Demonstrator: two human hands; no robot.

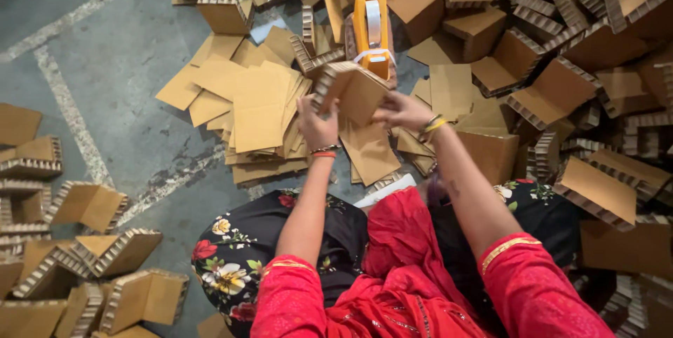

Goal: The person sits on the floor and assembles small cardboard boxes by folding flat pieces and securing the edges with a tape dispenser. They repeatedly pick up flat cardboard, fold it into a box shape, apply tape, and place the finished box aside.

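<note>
Head view, looking down at floor (105, 78). Person's body from shoulders up is out of frame; lap covered by red cloth + black flowered fabric. Right-side heap runs off the top and right edges, so its extent can't be told. Tape gun (371, 26), orange w/ white roll, stands just behind the held piece; its lower end is hidden by that piece.

Left hand (317, 122) grips the cardboard corner piece (352, 89) from below-left, fingers curled onto its edge, closed on it. Right hand (406, 110) holds the piece's right side, fingers wrapped over it; fingertips partly hidden behind the cardboard. Bangles on both wrists.

Corner piece: brown, folded into an angle, smooth flat faces, ridged honeycomb-like edges showing pale. Held off the floor, tilted, above a stack of flat cardboard sheets (256, 110), in front of the person's knees.

More folded pieces (119, 250) lie bottom left; big heap of same (561, 85) at right.
</note>
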